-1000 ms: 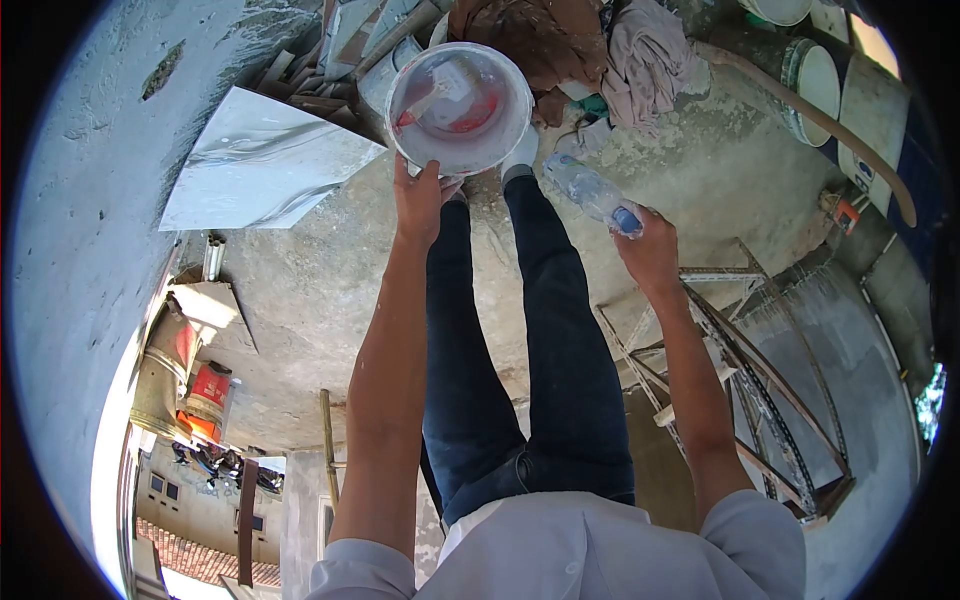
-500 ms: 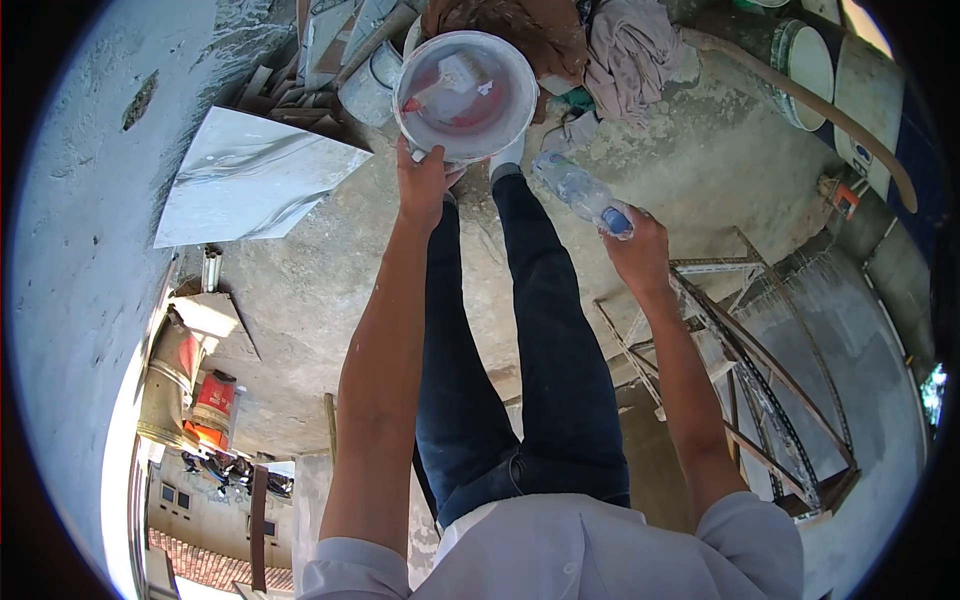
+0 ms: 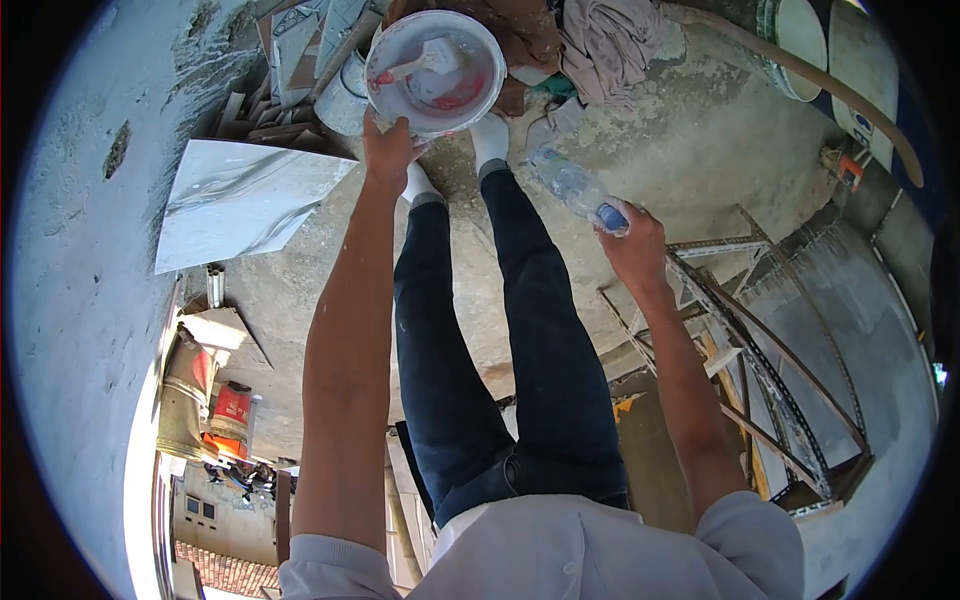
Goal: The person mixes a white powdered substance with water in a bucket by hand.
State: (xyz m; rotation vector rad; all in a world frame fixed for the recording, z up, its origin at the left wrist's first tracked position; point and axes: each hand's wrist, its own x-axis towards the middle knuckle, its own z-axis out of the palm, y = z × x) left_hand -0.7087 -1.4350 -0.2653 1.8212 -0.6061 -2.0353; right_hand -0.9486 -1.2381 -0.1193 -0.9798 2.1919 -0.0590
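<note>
Glossy plastic bucket; clear plastic bottle; rough concrete floor; glossy tile.

Under my feet is a rough concrete floor, stained and gritty. A pale marbled tile lies flat on it, beside a heap of broken boards and offcuts. Crumpled rags lie ahead of me, and a long curved hose crosses the floor past them.

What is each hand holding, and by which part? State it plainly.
The left hand grips a white bucket by its near rim; a paintbrush lies inside. The right hand holds a clear plastic bottle at its blue-capped end.
</note>
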